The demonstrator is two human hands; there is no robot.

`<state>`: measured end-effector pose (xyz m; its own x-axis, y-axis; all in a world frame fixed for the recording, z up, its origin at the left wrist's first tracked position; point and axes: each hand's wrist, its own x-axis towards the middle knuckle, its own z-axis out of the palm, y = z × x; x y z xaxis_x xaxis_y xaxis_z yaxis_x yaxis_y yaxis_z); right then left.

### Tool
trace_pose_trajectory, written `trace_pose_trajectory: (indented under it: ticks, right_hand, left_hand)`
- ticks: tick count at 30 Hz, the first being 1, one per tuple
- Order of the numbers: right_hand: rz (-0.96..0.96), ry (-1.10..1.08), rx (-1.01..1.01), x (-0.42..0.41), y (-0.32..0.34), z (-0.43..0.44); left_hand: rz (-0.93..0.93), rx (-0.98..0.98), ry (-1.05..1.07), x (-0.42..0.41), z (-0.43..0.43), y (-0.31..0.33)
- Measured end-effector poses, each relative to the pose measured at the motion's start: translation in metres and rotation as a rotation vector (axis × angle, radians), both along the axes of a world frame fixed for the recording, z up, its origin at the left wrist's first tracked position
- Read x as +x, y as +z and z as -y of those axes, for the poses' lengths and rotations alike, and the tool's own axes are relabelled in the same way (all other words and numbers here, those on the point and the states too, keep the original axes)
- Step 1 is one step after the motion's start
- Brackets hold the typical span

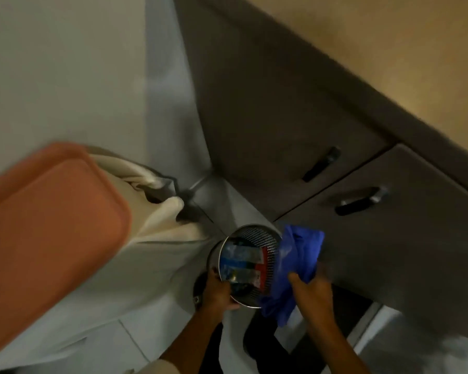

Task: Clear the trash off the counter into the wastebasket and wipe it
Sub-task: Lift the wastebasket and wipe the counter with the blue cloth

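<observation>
A round metal mesh wastebasket (265, 238) stands low at the bottom centre, on the pale floor beside the cabinets. Blue, red and clear wrappers (241, 261) lie inside it. My left hand (218, 291) grips its near rim. My right hand (312, 290) holds a blue cloth (299, 255) that drapes over the basket's right rim. The tan counter top (405, 49) runs across the upper right; the part in view carries no trash.
Grey cabinet doors (268, 109) with dark handles (322, 164) stand under the counter. An orange lid (46, 220) over cream fabric (157, 211) fills the left. My dark shoes (265, 344) rest on the floor tiles.
</observation>
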<state>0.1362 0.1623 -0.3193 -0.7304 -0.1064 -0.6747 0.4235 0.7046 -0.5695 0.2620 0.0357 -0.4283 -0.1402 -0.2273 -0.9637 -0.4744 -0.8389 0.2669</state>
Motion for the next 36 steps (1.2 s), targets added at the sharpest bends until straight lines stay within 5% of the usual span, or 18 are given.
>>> trace_pose_trajectory:
  ticks: [9, 16, 20, 23, 26, 28, 32, 36]
  right_hand:
    - [0.186, -0.295, 0.02, -0.005, -0.125, -0.032]
    - [0.14, -0.365, -0.073, -0.006, -0.149, -0.041]
    - [0.158, -0.302, -0.107, -0.009, -0.138, -0.043]
    - [0.179, -0.254, -0.12, -0.007, -0.118, -0.043]
    - [0.104, -0.107, -0.075, -0.002, -0.075, -0.031]
    - [0.008, 0.068, -0.048, 0.005, -0.033, -0.012]
    - [0.027, 0.366, -0.203, 0.035, 0.065, 0.04]
    - [-0.09, 0.412, -0.359, 0.052, 0.148, 0.087]
  left_hand:
    - [0.052, 0.122, 0.107, -0.021, -0.025, -0.153]
    - [0.084, 0.016, -0.053, -0.046, -0.027, -0.185]
    - [0.019, 0.189, 0.026, -0.042, -0.028, -0.177]
    - [0.1, 0.155, -0.177, -0.044, -0.024, -0.146]
    - [0.118, -0.214, -0.463, -0.045, -0.011, -0.081]
    - [-0.097, -0.255, -0.36, -0.041, -0.004, -0.008]
    - [-0.458, 0.07, -0.139, -0.009, 0.012, 0.141]
    - [-0.41, -0.209, 0.047, 0.034, 0.062, 0.23]
